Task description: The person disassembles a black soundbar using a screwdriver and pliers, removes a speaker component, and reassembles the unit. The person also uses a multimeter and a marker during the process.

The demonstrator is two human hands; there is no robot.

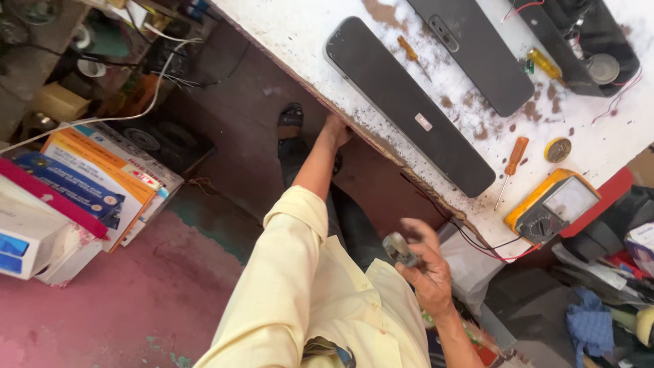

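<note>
Right hand grip: the right hand (428, 269), held low in front of the body, has its fingers curled around a small clear-handled tool (399, 249); the picture is blurred here, so its exact kind cannot be told.
Tool position: in the air, off the desk, just below the worn edge of the white paint-chipped desk (306, 41), near the person's pale yellow shirt (306, 300).
Tool direction: its handle end points up and to the left; its long axis runs on a slant from the palm toward the desk edge.
Left hand grip: the left hand (335, 129) reaches away from the body and its fingers hook over the desk edge; how tightly they close is hidden.
Nearest things: thin red and black wires (470, 238) hang over the desk edge just beside the right hand and run to a yellow multimeter with a grey dial (552, 204).
On the desk: a long dark grey speaker bar (409, 105) lies slantwise close to the edge, a second dark speaker bar (480, 48) beyond it; an orange-handled screwdriver (512, 163) lies between the near bar and the multimeter, next to a small yellow tape roll (557, 150).
Floor: stacked cardboard boxes in orange, blue and white (88, 184) stand well apart on the left, on a pink floor (136, 300).
</note>
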